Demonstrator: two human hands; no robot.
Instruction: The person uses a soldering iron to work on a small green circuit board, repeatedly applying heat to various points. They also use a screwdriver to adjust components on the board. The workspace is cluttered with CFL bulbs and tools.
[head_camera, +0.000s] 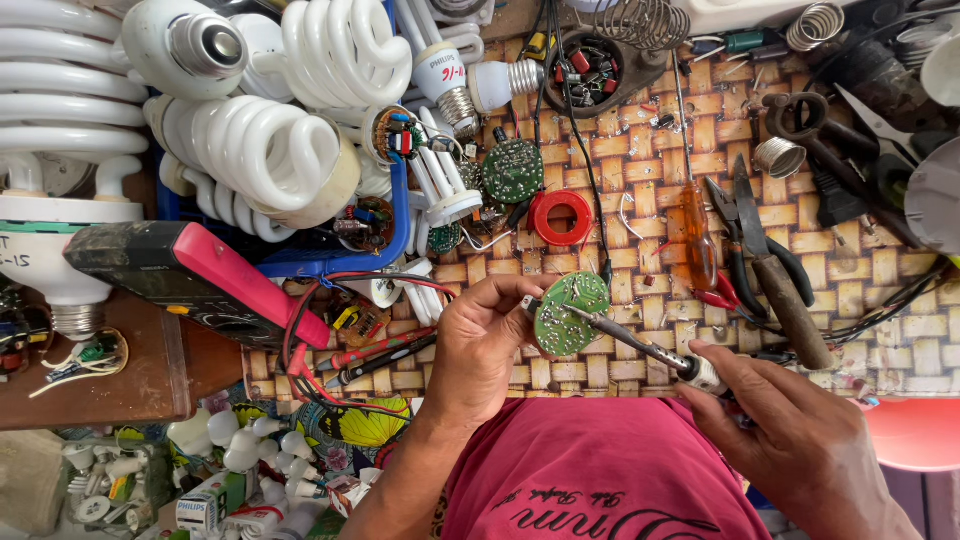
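Woven mat (640, 190) — left hand (480, 345): round green board (568, 312); right hand (800, 440): soldering iron (640, 345)

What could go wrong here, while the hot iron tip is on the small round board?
The soldering iron tip lies on the round green circuit board, close to the left hand fingers pinching it, so a slip might burn them. The right hand works beside pliers; a bump could jolt the iron. Red probe leads nearby might melt.

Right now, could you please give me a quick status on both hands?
Left hand grips round green circuit board. Right hand holds soldering iron, tip on board. Screwdriver and pliers lie close by.
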